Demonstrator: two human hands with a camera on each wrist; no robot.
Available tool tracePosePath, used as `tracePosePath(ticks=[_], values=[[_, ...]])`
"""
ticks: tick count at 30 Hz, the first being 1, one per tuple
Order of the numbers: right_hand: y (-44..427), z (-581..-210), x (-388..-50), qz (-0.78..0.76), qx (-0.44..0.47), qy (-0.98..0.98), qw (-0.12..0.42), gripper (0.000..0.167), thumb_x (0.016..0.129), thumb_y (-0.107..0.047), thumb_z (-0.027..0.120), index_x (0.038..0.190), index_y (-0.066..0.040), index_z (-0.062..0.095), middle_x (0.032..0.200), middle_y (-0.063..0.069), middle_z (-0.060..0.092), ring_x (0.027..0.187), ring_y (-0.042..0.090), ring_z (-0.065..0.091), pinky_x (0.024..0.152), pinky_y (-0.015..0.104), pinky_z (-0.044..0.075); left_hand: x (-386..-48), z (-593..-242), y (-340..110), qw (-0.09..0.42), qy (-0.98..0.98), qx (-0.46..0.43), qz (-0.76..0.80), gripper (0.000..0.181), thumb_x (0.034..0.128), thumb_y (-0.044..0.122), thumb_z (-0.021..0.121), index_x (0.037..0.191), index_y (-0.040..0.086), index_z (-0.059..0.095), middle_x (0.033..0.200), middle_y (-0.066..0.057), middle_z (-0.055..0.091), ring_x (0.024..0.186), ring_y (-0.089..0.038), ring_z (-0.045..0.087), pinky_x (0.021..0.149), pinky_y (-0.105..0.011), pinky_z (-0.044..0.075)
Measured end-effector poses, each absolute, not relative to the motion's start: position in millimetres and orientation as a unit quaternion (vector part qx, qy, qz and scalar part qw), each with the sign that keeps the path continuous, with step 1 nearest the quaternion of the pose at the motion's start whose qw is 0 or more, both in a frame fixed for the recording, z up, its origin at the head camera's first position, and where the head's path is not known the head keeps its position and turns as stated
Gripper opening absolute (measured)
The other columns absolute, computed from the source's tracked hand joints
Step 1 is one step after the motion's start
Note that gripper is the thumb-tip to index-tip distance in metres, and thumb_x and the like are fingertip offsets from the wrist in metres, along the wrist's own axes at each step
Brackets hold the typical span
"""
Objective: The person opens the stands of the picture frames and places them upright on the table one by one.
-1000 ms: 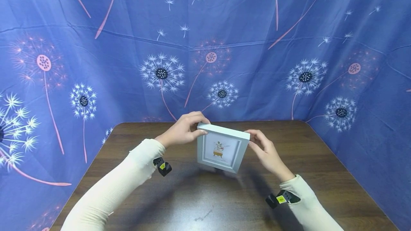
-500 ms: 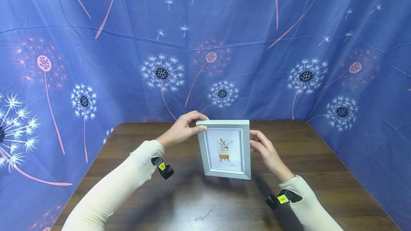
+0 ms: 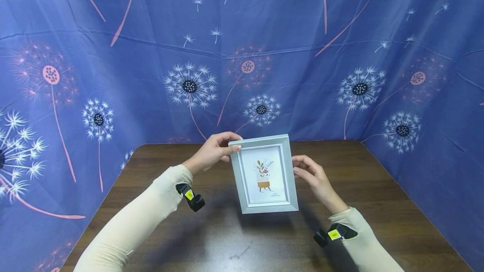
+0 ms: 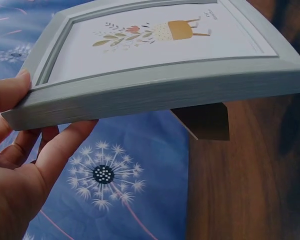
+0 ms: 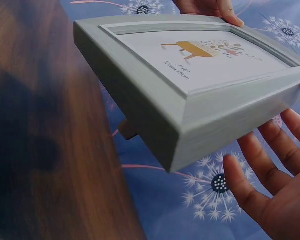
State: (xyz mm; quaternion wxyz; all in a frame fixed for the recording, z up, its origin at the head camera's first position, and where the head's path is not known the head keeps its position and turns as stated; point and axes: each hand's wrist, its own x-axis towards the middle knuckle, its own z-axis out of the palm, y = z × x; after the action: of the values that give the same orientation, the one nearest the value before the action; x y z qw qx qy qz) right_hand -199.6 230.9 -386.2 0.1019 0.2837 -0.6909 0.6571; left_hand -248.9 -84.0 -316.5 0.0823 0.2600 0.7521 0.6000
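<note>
A pale grey-blue picture frame stands nearly upright in the head view, its front towards me, bearing a print of a plant in an orange pot. My left hand pinches its upper left corner, thumb on the front and fingers behind. In the left wrist view, a dark stand leg juts from the frame's back. My right hand is at the right edge, fingers loosely spread; contact is unclear. The right wrist view shows those fingers by the frame's side. The bottom edge appears raised off the table.
Under the frame lies a dark brown wooden table, marked by the frame's and arms' shadows. Blue cloth with dandelion prints hangs behind and at both sides. Black wrist cameras are strapped over the cream sleeves.
The frame has turned and tilted, its right side rising, so the print now faces me more squarely. My left hand keeps its hold; my right fingers have slipped from the top right corner to the side.
</note>
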Motion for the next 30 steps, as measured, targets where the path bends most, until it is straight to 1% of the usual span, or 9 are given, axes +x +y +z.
tracePosePath(ticks=[3,8,13,16,21,23,26,30], values=[[231.7,-387.3,-199.3,0.658,0.29,-0.688,0.1,0.035,0.095,0.009,0.049,0.114,-0.016,0.064,0.099,-0.004,0.067,0.088,0.007,0.064,0.07,0.024,0.055,-248.2,-317.9,-83.6,0.092,0.742,0.253,0.614,0.028,0.0964,0.008,0.063,0.122,-0.004,0.061,0.106,-0.014,0.064,0.089,-0.019,0.064,0.073,-0.044,0.059],[231.3,-388.8,-199.5,0.669,0.305,-0.673,0.084,0.033,0.093,0.012,0.052,0.115,-0.01,0.065,0.096,-0.002,0.067,0.083,0.009,0.064,0.064,0.027,0.057,-248.6,-320.0,-84.0,0.1,0.734,0.244,0.626,0.028,0.0969,0.008,0.063,0.122,-0.003,0.06,0.109,-0.015,0.064,0.09,-0.02,0.064,0.074,-0.044,0.059],[230.2,-390.7,-198.7,0.678,0.31,-0.663,0.062,0.035,0.092,0.014,0.054,0.115,-0.01,0.064,0.097,-0.002,0.068,0.08,0.01,0.065,0.06,0.028,0.057,-250.2,-321.8,-85.4,0.107,0.737,0.24,0.623,0.028,0.0973,0.01,0.063,0.123,-0.002,0.061,0.111,-0.015,0.064,0.093,-0.02,0.064,0.075,-0.044,0.058],[229.7,-391.6,-198.4,0.68,0.306,-0.664,0.06,0.034,0.092,0.013,0.054,0.115,-0.01,0.063,0.097,-0.001,0.068,0.079,0.01,0.066,0.058,0.029,0.058,-250.4,-322.5,-86.0,0.113,0.734,0.24,0.625,0.029,0.0975,0.01,0.062,0.123,-0.003,0.061,0.111,-0.015,0.064,0.093,-0.021,0.065,0.076,-0.044,0.059],[228.8,-391.9,-198.2,0.678,0.301,-0.669,0.059,0.029,0.092,0.013,0.055,0.114,-0.005,0.062,0.097,-0.001,0.068,0.078,0.011,0.066,0.057,0.03,0.058,-251.3,-323.4,-86.8,0.117,0.73,0.245,0.627,0.029,0.0975,0.009,0.062,0.124,-0.004,0.06,0.11,-0.015,0.064,0.092,-0.02,0.065,0.075,-0.044,0.059],[228.2,-392.1,-198.3,0.678,0.297,-0.669,0.058,0.026,0.092,0.013,0.055,0.113,-0.001,0.061,0.096,-0.001,0.068,0.078,0.011,0.066,0.056,0.031,0.058,-252.7,-324.4,-87.0,0.12,0.728,0.246,0.629,0.03,0.0974,0.01,0.062,0.124,-0.004,0.06,0.109,-0.014,0.065,0.092,-0.02,0.065,0.075,-0.044,0.059],[226.8,-392.5,-198.8,0.677,0.289,-0.674,0.058,0.021,0.092,0.012,0.056,0.112,0.008,0.058,0.096,-0.001,0.068,0.078,0.011,0.066,0.055,0.033,0.058,-255.6,-326.7,-87.4,0.127,0.72,0.241,0.638,0.03,0.0976,0.009,0.062,0.124,-0.004,0.06,0.108,-0.013,0.065,0.091,-0.02,0.066,0.076,-0.045,0.059],[223.6,-393.6,-200.2,0.676,0.276,-0.681,0.058,0.023,0.092,0.011,0.057,0.113,0.018,0.05,0.095,-0.002,0.069,0.078,0.011,0.065,0.054,0.034,0.058,-259.2,-330.2,-88.5,0.129,0.71,0.227,0.654,0.03,0.0975,0.008,0.061,0.125,-0.005,0.06,0.107,-0.012,0.065,0.091,-0.02,0.066,0.076,-0.046,0.059]])
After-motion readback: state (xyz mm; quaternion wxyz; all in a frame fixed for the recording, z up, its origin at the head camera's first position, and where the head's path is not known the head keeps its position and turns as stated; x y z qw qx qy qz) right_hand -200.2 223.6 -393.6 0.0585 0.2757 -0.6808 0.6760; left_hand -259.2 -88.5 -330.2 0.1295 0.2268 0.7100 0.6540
